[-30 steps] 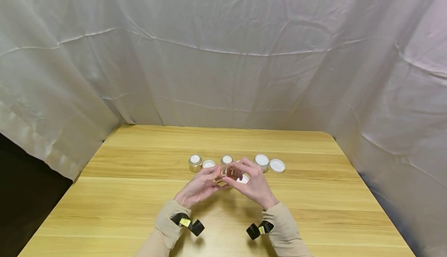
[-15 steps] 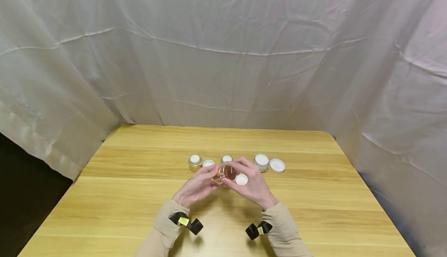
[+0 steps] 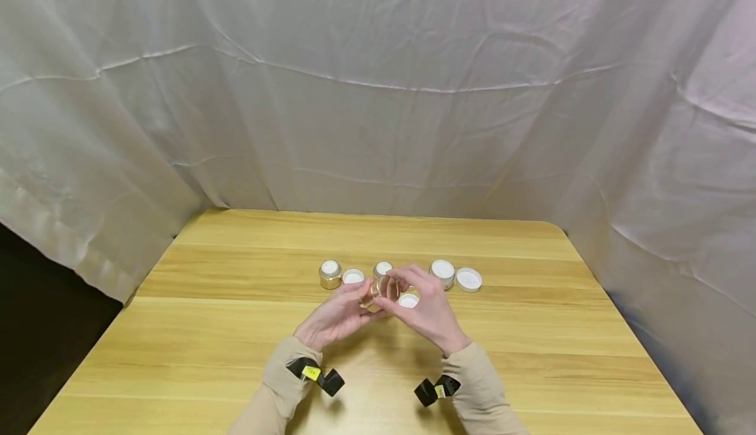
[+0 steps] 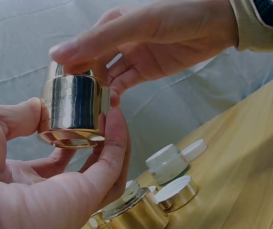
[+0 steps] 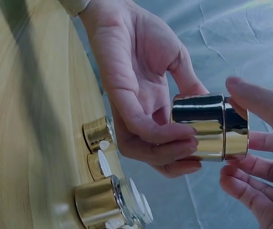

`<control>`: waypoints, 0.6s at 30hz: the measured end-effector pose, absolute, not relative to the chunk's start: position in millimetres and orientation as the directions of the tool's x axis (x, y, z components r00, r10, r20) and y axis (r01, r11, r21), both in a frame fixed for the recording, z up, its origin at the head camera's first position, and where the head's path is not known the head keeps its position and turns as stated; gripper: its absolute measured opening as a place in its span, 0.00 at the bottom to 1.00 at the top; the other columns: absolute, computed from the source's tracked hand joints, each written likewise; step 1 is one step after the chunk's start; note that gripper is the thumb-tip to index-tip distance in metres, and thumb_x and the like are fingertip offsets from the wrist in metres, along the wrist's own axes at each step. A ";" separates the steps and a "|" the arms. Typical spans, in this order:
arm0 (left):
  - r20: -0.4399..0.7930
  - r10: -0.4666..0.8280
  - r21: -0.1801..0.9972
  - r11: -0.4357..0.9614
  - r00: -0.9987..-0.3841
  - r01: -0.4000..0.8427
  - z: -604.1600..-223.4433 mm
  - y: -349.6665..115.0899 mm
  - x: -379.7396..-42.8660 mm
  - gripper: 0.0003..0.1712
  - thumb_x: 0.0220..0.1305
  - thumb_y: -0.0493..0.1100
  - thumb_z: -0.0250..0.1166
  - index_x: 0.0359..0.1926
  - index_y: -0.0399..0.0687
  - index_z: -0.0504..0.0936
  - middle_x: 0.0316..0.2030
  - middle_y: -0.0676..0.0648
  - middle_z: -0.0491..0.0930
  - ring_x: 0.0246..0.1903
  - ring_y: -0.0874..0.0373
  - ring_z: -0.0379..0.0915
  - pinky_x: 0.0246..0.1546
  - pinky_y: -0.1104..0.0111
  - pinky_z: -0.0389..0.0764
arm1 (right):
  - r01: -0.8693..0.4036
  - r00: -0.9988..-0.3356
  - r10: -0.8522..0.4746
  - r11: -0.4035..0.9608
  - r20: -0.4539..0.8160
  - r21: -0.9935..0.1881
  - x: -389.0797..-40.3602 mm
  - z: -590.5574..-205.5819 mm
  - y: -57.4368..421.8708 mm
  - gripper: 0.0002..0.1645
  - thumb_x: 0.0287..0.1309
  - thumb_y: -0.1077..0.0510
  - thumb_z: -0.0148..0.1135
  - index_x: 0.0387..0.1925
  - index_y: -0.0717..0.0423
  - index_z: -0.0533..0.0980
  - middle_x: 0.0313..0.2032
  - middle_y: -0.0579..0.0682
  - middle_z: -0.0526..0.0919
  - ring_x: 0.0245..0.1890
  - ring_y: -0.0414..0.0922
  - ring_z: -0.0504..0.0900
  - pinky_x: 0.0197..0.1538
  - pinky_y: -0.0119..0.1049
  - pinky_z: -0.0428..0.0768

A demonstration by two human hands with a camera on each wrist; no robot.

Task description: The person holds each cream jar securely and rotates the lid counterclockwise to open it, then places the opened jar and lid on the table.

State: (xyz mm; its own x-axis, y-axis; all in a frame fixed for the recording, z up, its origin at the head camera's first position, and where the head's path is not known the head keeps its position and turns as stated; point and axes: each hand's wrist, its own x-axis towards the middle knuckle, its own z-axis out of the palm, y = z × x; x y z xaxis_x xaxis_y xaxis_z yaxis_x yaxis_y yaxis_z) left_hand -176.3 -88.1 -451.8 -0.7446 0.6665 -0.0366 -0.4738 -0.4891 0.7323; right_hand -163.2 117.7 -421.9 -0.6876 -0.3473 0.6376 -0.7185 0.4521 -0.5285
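A shiny gold cosmetic jar, with lettering on its side in the left wrist view, is held tilted above the table between both hands. My left hand grips its wider part, thumb on one side and fingers on the other. At the narrower end, the thumb and fingers of my right hand pinch the jar. Just beyond the hands stands an open gold-based jar, partly hidden. A lid lies white inside up by the right fingers.
Another open gold jar stands left, with an upturned lid beside it. On the right are a wider open jar and its neighbouring upturned lid. A grey curtain hangs behind the wooden table.
The held jar has turned and tilted slightly, and the right fingertips have shifted around its end. Both arms stay nearly still. The jars and lids on the table have not moved.
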 end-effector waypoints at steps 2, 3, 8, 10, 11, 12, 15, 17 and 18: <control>-0.040 0.666 0.729 -0.490 -0.744 -0.478 -451.8 -87.7 -176.2 0.15 0.79 0.47 0.49 0.55 0.49 0.79 0.55 0.49 0.80 0.56 0.60 0.78 0.66 0.66 0.79 | -0.723 -0.684 -0.347 0.445 0.642 -0.529 -163.1 -421.9 117.2 0.24 0.46 0.57 0.79 0.47 0.57 0.82 0.40 0.50 0.87 0.37 0.45 0.83 0.41 0.34 0.84; -0.045 0.666 0.725 -0.491 -0.745 -0.483 -451.7 -87.5 -176.1 0.15 0.79 0.47 0.49 0.54 0.49 0.79 0.54 0.49 0.80 0.56 0.60 0.77 0.66 0.66 0.79 | -0.724 -0.683 -0.349 0.438 0.642 -0.533 -163.1 -421.9 117.2 0.24 0.46 0.58 0.79 0.47 0.57 0.82 0.40 0.50 0.87 0.37 0.46 0.84 0.42 0.34 0.84; -0.046 0.671 0.721 -0.491 -0.740 -0.489 -452.3 -87.1 -176.0 0.16 0.79 0.47 0.49 0.54 0.48 0.80 0.53 0.49 0.80 0.54 0.60 0.78 0.63 0.68 0.81 | -0.700 -0.714 -0.387 0.415 0.584 -0.581 -162.0 -419.4 119.6 0.26 0.48 0.61 0.77 0.51 0.58 0.81 0.46 0.51 0.87 0.44 0.47 0.84 0.50 0.38 0.85; -0.039 0.677 0.723 -0.488 -0.735 -0.488 -453.2 -87.3 -176.0 0.16 0.79 0.47 0.48 0.54 0.48 0.80 0.53 0.49 0.81 0.54 0.60 0.79 0.61 0.69 0.81 | -0.680 -0.733 -0.405 0.422 0.546 -0.600 -161.3 -418.2 121.1 0.28 0.48 0.61 0.77 0.54 0.58 0.80 0.48 0.51 0.86 0.47 0.48 0.84 0.53 0.40 0.85; -0.034 0.680 0.724 -0.488 -0.732 -0.487 -453.8 -87.3 -176.0 0.16 0.79 0.47 0.48 0.54 0.48 0.80 0.53 0.49 0.81 0.54 0.60 0.79 0.60 0.70 0.82 | -0.671 -0.741 -0.411 0.427 0.531 -0.606 -161.0 -417.8 121.7 0.29 0.48 0.60 0.77 0.55 0.59 0.80 0.49 0.52 0.85 0.48 0.48 0.84 0.54 0.40 0.85; -0.029 0.683 0.725 -0.488 -0.730 -0.486 -454.4 -87.3 -176.2 0.16 0.79 0.47 0.48 0.55 0.48 0.79 0.53 0.49 0.81 0.53 0.60 0.79 0.60 0.70 0.82 | -0.664 -0.747 -0.415 0.434 0.519 -0.609 -161.1 -417.9 122.2 0.30 0.49 0.59 0.77 0.56 0.59 0.79 0.50 0.52 0.85 0.49 0.48 0.83 0.55 0.41 0.85; -0.015 0.691 0.726 -0.489 -0.723 -0.483 -455.5 -87.4 -177.0 0.16 0.80 0.47 0.48 0.55 0.49 0.79 0.52 0.49 0.81 0.52 0.60 0.79 0.59 0.69 0.82 | -0.649 -0.761 -0.405 0.458 0.507 -0.608 -161.2 -418.1 123.0 0.30 0.51 0.55 0.76 0.56 0.58 0.79 0.51 0.52 0.84 0.48 0.48 0.83 0.53 0.41 0.85; -0.007 0.696 0.727 -0.489 -0.718 -0.482 -455.7 -87.4 -177.7 0.16 0.80 0.47 0.47 0.55 0.51 0.78 0.52 0.50 0.81 0.52 0.61 0.79 0.60 0.68 0.82 | -0.634 -0.773 -0.381 0.475 0.507 -0.610 -161.1 -417.9 123.0 0.29 0.52 0.53 0.76 0.55 0.58 0.79 0.49 0.52 0.85 0.45 0.47 0.83 0.50 0.43 0.86; 0.000 0.699 0.729 -0.489 -0.715 -0.479 -455.9 -87.4 -178.1 0.16 0.80 0.47 0.46 0.55 0.51 0.78 0.52 0.51 0.81 0.52 0.61 0.79 0.61 0.67 0.81 | -0.625 -0.780 -0.367 0.484 0.507 -0.612 -161.1 -417.8 123.0 0.28 0.52 0.52 0.75 0.53 0.57 0.80 0.48 0.52 0.85 0.44 0.47 0.83 0.48 0.43 0.86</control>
